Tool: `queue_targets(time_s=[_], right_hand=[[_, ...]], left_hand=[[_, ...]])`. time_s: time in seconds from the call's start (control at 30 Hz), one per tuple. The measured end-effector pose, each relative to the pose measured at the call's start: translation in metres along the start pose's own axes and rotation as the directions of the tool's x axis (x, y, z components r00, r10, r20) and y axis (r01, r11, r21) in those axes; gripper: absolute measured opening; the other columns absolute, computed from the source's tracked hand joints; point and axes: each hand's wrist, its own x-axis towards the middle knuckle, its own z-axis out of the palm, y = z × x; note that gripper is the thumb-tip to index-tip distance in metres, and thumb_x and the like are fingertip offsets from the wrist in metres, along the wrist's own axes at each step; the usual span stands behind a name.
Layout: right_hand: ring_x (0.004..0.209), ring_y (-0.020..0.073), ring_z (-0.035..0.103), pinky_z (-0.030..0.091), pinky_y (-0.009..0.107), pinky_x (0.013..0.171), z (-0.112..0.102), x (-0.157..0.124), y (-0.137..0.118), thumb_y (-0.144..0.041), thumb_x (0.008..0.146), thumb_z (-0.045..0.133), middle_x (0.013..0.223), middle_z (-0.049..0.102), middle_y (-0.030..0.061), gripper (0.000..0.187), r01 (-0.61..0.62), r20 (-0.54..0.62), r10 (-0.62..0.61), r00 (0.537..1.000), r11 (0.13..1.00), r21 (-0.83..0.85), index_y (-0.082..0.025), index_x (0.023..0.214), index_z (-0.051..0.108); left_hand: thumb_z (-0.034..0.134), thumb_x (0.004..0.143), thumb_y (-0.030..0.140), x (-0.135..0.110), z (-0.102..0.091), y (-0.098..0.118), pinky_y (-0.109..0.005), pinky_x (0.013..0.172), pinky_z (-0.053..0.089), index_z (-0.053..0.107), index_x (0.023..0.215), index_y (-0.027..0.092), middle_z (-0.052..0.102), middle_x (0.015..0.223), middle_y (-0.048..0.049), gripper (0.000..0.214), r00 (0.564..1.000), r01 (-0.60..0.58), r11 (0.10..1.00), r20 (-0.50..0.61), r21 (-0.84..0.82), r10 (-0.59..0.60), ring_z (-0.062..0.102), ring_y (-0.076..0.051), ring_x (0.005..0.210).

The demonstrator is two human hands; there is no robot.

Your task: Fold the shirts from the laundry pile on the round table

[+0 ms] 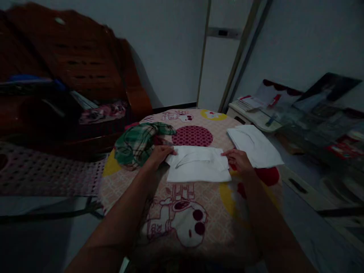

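Note:
A folded white garment (199, 170) lies across the middle of the round table, a curved seam or neckline showing on its top face. My left hand (161, 154) pinches its far left corner between thumb and fingers. At the far right corner, my right hand (238, 157) grips the cloth in the same way. Close beside my left hand is a crumpled green plaid cloth (136, 142). To the right of my right hand rests another folded white garment (254, 146), or a small stack of them.
A patterned cloth (190, 223) with cartoon figures covers the round table. Behind on the left stands a carved wooden bench (85, 60) with fabric and dark items on it. A low cabinet (270, 123) with papers and a glass top is at the right.

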Motion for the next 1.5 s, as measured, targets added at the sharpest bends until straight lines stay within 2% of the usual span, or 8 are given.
queue_targets(time_s=[0.3, 0.43, 0.53, 0.67, 0.87, 0.97, 1.1, 1.5], right_hand=[[0.055, 0.0114, 0.059, 0.042, 0.022, 0.046, 0.002, 0.003, 0.008, -0.032, 0.052, 0.084, 0.081, 0.077, 0.0071, 0.030, 0.032, -0.087, -0.029, 0.996, 0.999, 0.027, -0.018, 0.075, 0.072], [0.047, 0.0095, 0.052, 0.037, 0.021, 0.042, 0.001, 0.004, 0.010, -0.034, 0.051, 0.084, 0.070, 0.075, 0.0043, 0.029, 0.006, -0.085, -0.020, 0.996, 0.988, -0.156, -0.017, 0.072, 0.074], [0.042, 0.0093, 0.046, 0.034, 0.022, 0.040, -0.001, 0.007, 0.012, -0.038, 0.052, 0.083, 0.058, 0.069, 0.0013, 0.029, 0.048, -0.127, -0.088, 0.988, 0.956, -0.291, -0.017, 0.070, 0.074], [0.052, 0.0151, 0.059, 0.045, 0.026, 0.050, -0.004, 0.014, 0.015, -0.039, 0.062, 0.075, 0.061, 0.070, 0.0028, 0.024, 0.131, -0.216, -0.236, 0.948, 0.902, -0.410, -0.016, 0.070, 0.073], [0.087, 0.0220, 0.068, 0.051, 0.033, 0.084, 0.005, 0.030, 0.011, -0.028, 0.086, 0.052, 0.091, 0.077, 0.0092, 0.025, 0.261, 0.001, -0.424, 0.906, 0.556, -0.790, -0.017, 0.084, 0.074], [0.101, 0.0228, 0.066, 0.046, 0.034, 0.097, 0.012, 0.038, 0.009, -0.020, 0.091, 0.046, 0.105, 0.075, 0.0136, 0.028, 0.285, 0.132, -0.362, 0.923, 0.409, -0.867, -0.016, 0.093, 0.073], [0.105, 0.0220, 0.063, 0.043, 0.033, 0.100, 0.011, 0.046, 0.010, -0.015, 0.088, 0.049, 0.110, 0.072, 0.0136, 0.024, 0.324, 0.231, -0.292, 0.928, 0.325, -0.889, -0.015, 0.097, 0.071], [0.084, 0.0199, 0.059, 0.045, 0.033, 0.085, 0.012, 0.040, 0.016, -0.025, 0.082, 0.052, 0.087, 0.068, 0.0054, 0.011, 0.325, 0.131, -0.386, 0.913, 0.495, -0.806, -0.020, 0.086, 0.061]], left_hand=[[0.089, 0.052, 0.045, -0.008, -0.007, 0.007, -0.023, 0.053, 0.046, 0.079, 0.079, 0.014, 0.074, 0.077, -0.0065, 0.043, 0.985, 0.096, 0.995, 0.150, -0.023, -0.091, 0.059, -0.014, 0.064], [0.088, 0.056, 0.047, -0.011, -0.012, 0.008, -0.023, 0.053, 0.050, 0.078, 0.082, 0.013, 0.073, 0.078, -0.0058, 0.044, 0.961, 0.140, 0.989, 0.232, 0.057, -0.149, 0.061, -0.014, 0.061], [0.077, 0.071, 0.055, -0.014, -0.018, 0.011, -0.022, 0.048, 0.045, 0.079, 0.093, 0.012, 0.064, 0.061, -0.0018, 0.048, 0.950, 0.083, 0.982, 0.283, 0.170, -0.130, 0.060, -0.013, 0.052], [0.063, 0.082, 0.054, -0.014, -0.030, 0.019, -0.022, 0.044, 0.035, 0.077, 0.085, 0.012, 0.059, 0.051, -0.0004, 0.045, 0.963, -0.098, 0.913, 0.270, 0.395, -0.014, 0.051, -0.012, 0.042], [0.055, 0.084, 0.041, 0.020, -0.027, 0.024, -0.024, 0.056, 0.036, 0.072, 0.078, 0.015, 0.067, 0.065, -0.0027, 0.032, 0.942, -0.327, 0.750, 0.134, 0.574, 0.308, 0.056, -0.016, 0.060], [0.052, 0.083, 0.036, 0.042, -0.015, 0.019, -0.026, 0.058, 0.032, 0.064, 0.064, 0.017, 0.061, 0.060, -0.0031, 0.029, 0.930, -0.355, 0.633, 0.189, 0.688, 0.316, 0.053, -0.017, 0.063], [0.047, 0.083, 0.031, 0.058, -0.005, 0.012, -0.028, 0.058, 0.030, 0.053, 0.057, 0.019, 0.059, 0.061, -0.0046, 0.029, 0.920, -0.390, 0.548, 0.290, 0.740, 0.263, 0.051, -0.017, 0.061], [0.049, 0.086, 0.043, 0.053, -0.008, 0.000, -0.025, 0.064, 0.036, 0.062, 0.080, 0.017, 0.062, 0.073, -0.0021, 0.030, 0.884, -0.462, 0.657, 0.369, 0.596, 0.287, 0.054, -0.017, 0.070]])
